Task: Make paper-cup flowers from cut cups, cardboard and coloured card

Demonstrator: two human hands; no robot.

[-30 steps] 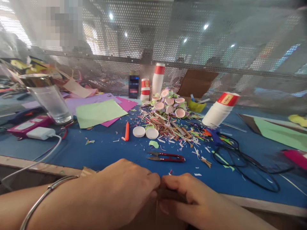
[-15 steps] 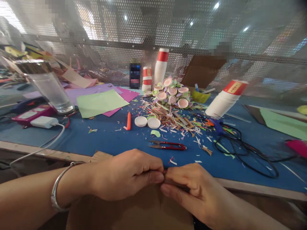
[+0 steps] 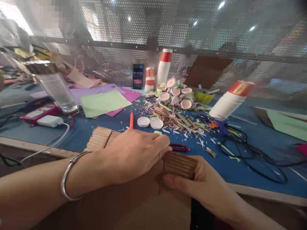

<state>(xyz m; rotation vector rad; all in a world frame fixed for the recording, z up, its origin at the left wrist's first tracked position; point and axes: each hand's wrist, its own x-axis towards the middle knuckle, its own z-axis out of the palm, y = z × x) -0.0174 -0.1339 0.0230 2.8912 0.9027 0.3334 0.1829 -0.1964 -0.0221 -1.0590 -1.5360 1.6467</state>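
Observation:
A large brown cardboard sheet [image 3: 134, 201] lies towards me at the table's front edge, with ridged corrugations bared along its far border. My left hand [image 3: 136, 153] is closed over that border, its fingertips curled down at the middle. On the right, my right hand [image 3: 199, 182] pinches the ridged cardboard flap, thumb on the near side and fingers behind. Just beyond the fingers, red thread snips [image 3: 178, 147] lie partly covered by my left hand. An orange pen-like stick [image 3: 131, 120] and two white round discs [image 3: 150, 122] rest farther back.
Paper scraps [image 3: 175, 118] are heaped mid-table before a cluster of paper flowers [image 3: 176, 94]. White-and-red paper cups [image 3: 231, 99] stack at the right, beside a blue glue gun [image 3: 221, 127] with a looping black cable. A glass bottle [image 3: 59, 91] and coloured paper [image 3: 104, 103] occupy the left.
The cardboard has come up and forward, showing its ridged border. My left hand has risen over the snips, and my right hand's grip has opened wider around the flap.

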